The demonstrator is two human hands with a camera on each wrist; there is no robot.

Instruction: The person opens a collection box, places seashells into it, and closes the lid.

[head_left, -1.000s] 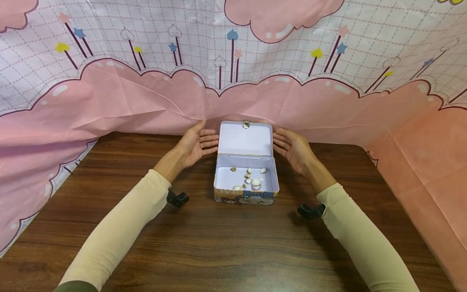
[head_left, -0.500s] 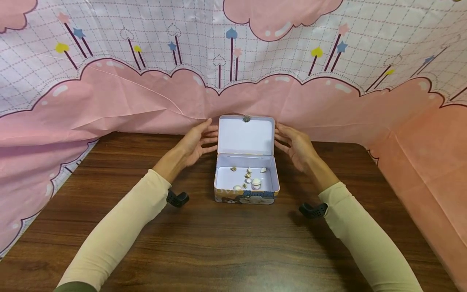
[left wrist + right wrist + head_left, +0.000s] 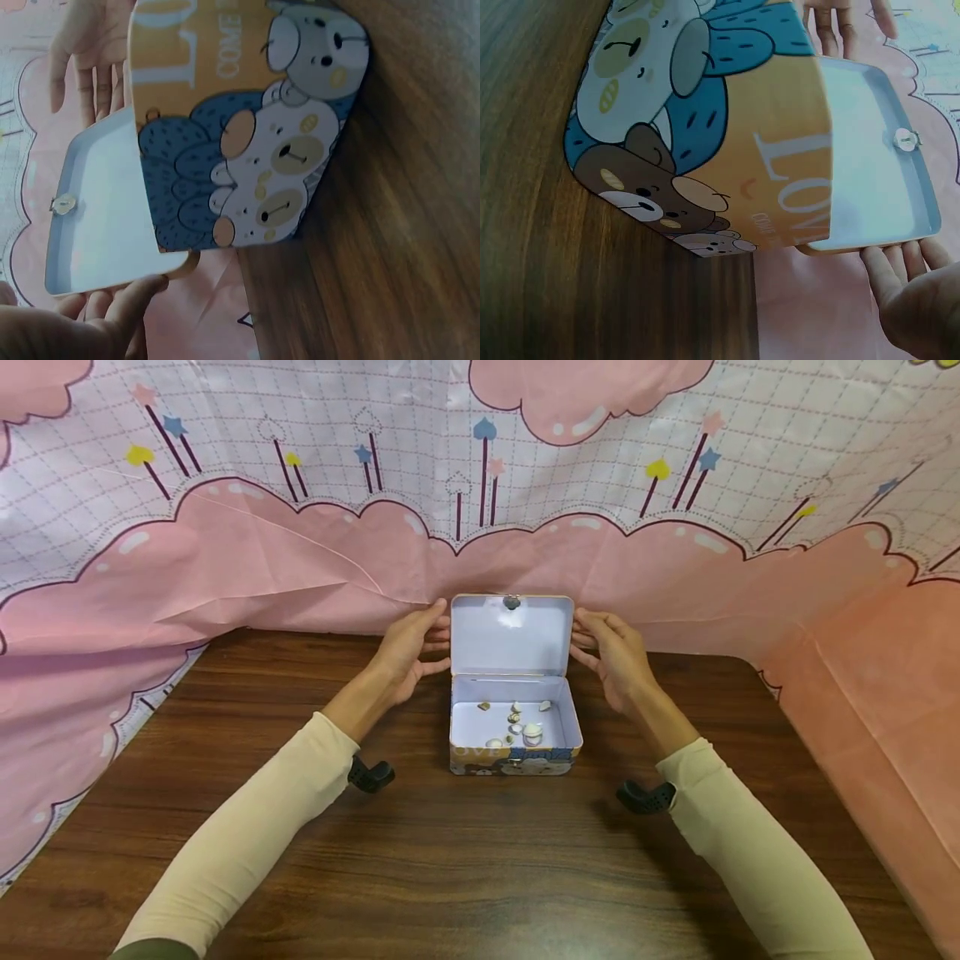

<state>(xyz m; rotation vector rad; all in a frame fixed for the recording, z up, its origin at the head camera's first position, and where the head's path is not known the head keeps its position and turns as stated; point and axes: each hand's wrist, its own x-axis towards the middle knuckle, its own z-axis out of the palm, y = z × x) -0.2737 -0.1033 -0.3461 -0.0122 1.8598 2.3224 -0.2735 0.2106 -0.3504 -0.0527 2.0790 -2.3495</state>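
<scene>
A small tin box [image 3: 517,763] with cartoon bears stands on the table, its hinged lid [image 3: 491,643] raised at the back. Several pale seashells [image 3: 532,731] lie scattered inside. My left hand [image 3: 403,653] is at the lid's left edge, fingers mostly extended against it and partly behind it. On the opposite edge, my right hand [image 3: 621,662] touches the lid with extended fingers. In the left wrist view the left fingers [image 3: 120,307] meet the rim of the lid. The right wrist view shows the right fingers [image 3: 896,262] along the other rim.
Dark wooden table [image 3: 480,860] spreads around the box. A pink and white patterned cloth [image 3: 300,560] hangs close behind the lid and along both sides. Black wrist mounts [image 3: 647,797] stick out beneath both forearms.
The lid has tipped up from leaning back to more upright, its top edge appearing higher. Both hands have moved with it, staying at its sides. The shells lie as before.
</scene>
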